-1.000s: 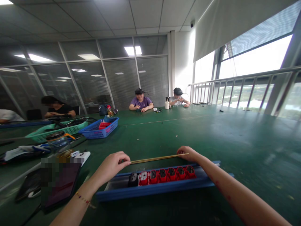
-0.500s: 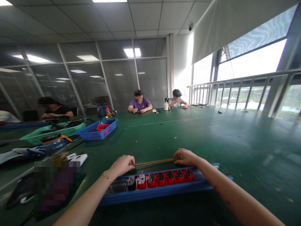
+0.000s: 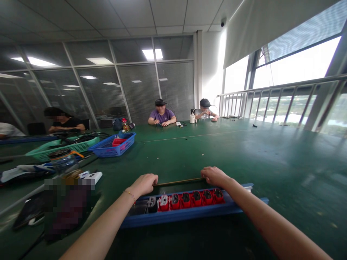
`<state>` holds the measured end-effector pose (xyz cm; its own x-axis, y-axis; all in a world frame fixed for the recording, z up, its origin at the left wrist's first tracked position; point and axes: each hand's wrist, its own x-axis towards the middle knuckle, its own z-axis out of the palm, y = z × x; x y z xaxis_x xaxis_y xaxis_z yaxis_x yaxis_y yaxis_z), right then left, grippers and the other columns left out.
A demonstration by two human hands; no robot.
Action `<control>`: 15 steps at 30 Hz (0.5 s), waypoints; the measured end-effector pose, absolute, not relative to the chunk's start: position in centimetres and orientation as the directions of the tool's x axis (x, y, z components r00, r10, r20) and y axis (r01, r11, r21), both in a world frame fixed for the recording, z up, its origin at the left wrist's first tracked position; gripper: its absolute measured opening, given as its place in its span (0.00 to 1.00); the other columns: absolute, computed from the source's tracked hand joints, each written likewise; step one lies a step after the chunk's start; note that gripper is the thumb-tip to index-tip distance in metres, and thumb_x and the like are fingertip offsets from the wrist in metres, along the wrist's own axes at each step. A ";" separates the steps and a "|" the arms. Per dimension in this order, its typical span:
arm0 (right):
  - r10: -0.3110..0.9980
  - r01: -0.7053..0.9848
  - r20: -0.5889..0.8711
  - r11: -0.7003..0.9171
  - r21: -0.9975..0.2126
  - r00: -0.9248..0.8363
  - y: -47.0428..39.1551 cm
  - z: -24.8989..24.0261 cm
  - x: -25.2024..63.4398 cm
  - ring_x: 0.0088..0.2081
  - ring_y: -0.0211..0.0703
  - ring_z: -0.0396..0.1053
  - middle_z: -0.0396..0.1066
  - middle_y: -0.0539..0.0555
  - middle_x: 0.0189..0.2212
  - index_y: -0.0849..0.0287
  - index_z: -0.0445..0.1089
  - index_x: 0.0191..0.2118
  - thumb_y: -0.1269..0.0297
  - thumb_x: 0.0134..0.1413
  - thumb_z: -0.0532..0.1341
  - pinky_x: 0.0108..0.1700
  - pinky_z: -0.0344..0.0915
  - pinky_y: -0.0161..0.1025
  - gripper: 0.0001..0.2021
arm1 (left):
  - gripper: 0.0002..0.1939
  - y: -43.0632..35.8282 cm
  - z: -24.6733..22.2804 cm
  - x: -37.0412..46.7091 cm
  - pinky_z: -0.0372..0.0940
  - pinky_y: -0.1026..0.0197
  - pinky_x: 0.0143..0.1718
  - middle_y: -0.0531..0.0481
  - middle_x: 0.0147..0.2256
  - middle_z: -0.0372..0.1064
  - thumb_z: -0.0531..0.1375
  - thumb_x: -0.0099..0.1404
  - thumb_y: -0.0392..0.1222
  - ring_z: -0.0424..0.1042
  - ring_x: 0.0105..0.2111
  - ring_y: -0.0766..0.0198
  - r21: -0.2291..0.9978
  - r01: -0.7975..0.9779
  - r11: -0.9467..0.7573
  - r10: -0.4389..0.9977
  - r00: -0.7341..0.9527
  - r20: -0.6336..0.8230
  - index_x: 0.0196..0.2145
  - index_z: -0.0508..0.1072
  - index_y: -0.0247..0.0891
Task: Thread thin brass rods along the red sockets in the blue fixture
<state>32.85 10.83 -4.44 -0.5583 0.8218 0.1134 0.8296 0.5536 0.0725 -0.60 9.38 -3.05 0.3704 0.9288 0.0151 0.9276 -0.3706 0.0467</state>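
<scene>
A thin yellowish strip point(image 3: 180, 182) is stretched level between my two hands, just beyond the blue tray. My left hand point(image 3: 145, 183), with a beaded bracelet at the wrist, is closed on its left end. Closed on the right end is my right hand point(image 3: 214, 176). Below the strip lies the long blue tray point(image 3: 189, 216), holding a row of several red connectors point(image 3: 185, 200) with dark centres. At the row's left end stands a black and grey connector point(image 3: 152, 204). My fingertips are partly hidden behind the knuckles.
To the left are a blue basket point(image 3: 111, 148) with a red box, a green basket point(image 3: 43, 151) with dark cables, a jar point(image 3: 63, 162), a white device point(image 3: 94, 178) and a phone point(image 3: 29, 213). People sit at the far side of the green table point(image 3: 230, 151).
The strip now looks like one thin line, where two strands showed before. Both hands have turned slightly, knuckles up, and still hold its ends. The view has shifted a little.
</scene>
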 end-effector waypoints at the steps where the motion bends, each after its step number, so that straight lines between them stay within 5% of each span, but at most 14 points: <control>1: 0.828 0.836 0.117 0.545 0.065 -0.549 10.7 -4.4 32.9 0.37 0.43 0.65 0.68 0.53 0.34 0.56 0.67 0.35 0.75 0.40 0.53 0.34 0.57 0.33 0.13 | 0.13 9.3 -3.0 -0.5 0.56 0.66 0.28 0.53 0.29 0.67 0.53 0.45 0.25 0.66 0.30 0.65 0.049 0.928 -0.370 0.929 0.370 0.022 0.26 0.68 0.40; 9: 0.814 0.812 0.457 0.513 -0.279 -0.358 9.5 -2.2 34.2 0.30 0.37 0.64 0.68 0.50 0.29 0.58 0.66 0.31 0.71 0.42 0.52 0.34 0.58 0.32 0.09 | 0.06 7.6 -1.3 -1.4 0.56 0.66 0.30 0.52 0.29 0.65 0.49 0.55 0.35 0.65 0.29 0.65 0.150 0.928 -0.341 0.931 0.312 0.187 0.30 0.64 0.39; 15: 0.803 0.650 0.550 0.547 -0.528 -0.229 5.9 -2.1 34.7 0.26 0.37 0.63 0.68 0.49 0.25 0.58 0.67 0.33 0.69 0.45 0.51 0.28 0.59 0.32 0.10 | 0.10 3.7 0.2 -1.8 0.57 0.67 0.28 0.56 0.23 0.63 0.49 0.58 0.40 0.63 0.24 0.67 0.529 0.766 -0.366 0.929 0.262 0.263 0.38 0.64 0.40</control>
